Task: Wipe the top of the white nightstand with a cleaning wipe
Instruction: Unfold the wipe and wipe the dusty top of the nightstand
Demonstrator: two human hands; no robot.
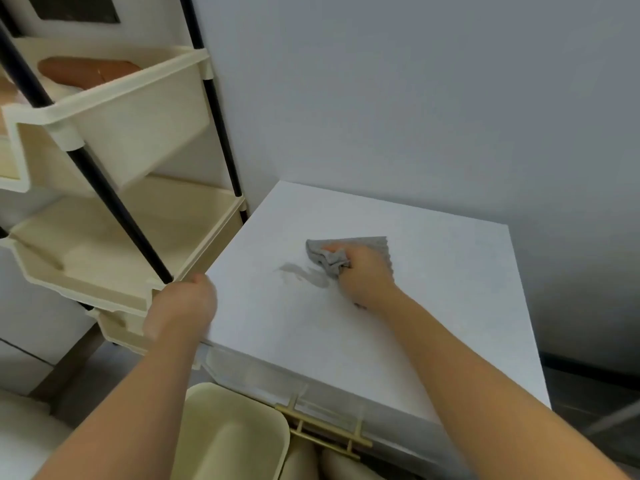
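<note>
The white nightstand [433,306] fills the middle and right of the head view, its flat top facing me. A grey cleaning wipe [332,256] lies bunched on the top near its centre. My right hand [363,275] grips the wipe and presses it on the surface. A faint wet smear [294,270] shows just left of the wipe. My left hand [181,310] holds the nightstand's left edge, its fingers curled over the edge and hidden below it.
A cream tiered cart [114,209] with black poles stands tight against the nightstand's left side. A cream bin [228,434] sits below, in front of the gold drawer handle [325,431]. A grey wall [415,98] backs the nightstand.
</note>
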